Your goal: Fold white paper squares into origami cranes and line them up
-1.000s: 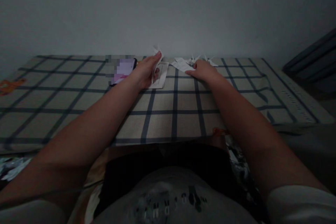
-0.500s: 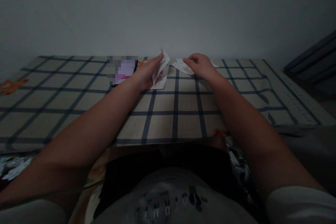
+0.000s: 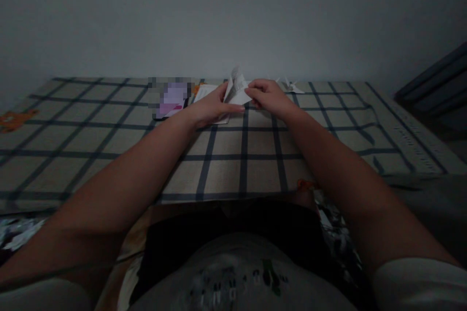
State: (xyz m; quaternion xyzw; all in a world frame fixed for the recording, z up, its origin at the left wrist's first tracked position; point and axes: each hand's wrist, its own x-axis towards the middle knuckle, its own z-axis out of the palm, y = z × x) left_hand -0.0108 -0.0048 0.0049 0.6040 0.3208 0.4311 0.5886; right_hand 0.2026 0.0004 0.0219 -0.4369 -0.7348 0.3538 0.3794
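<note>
A white folded paper (image 3: 238, 90) with some print on it is held up between my two hands, its flaps pointing upward. My left hand (image 3: 211, 106) grips it from the left, thumb along the near side and fingers partly hidden behind. With thumb and fingertips, my right hand (image 3: 269, 95) pinches its right corner. Beneath my left hand lies a white booklet or paper stack (image 3: 222, 119), partly covered. Just beyond my right hand rests a small pointed folded paper shape (image 3: 293, 87), like an origami crane; another tip shows beside it.
A phone (image 3: 173, 98) with a lit, partly blurred screen lies left of my left hand. The table wears a checked cloth (image 3: 226, 170) with orange prints. A pale wall (image 3: 233, 14) rises directly behind the table. Dark slanted slats (image 3: 438, 82) stand at the right.
My right hand has moved slightly left, from the white paper on the table to the held paper's corner. My left hand has turned the paper, opening its flaps and shifting it right.
</note>
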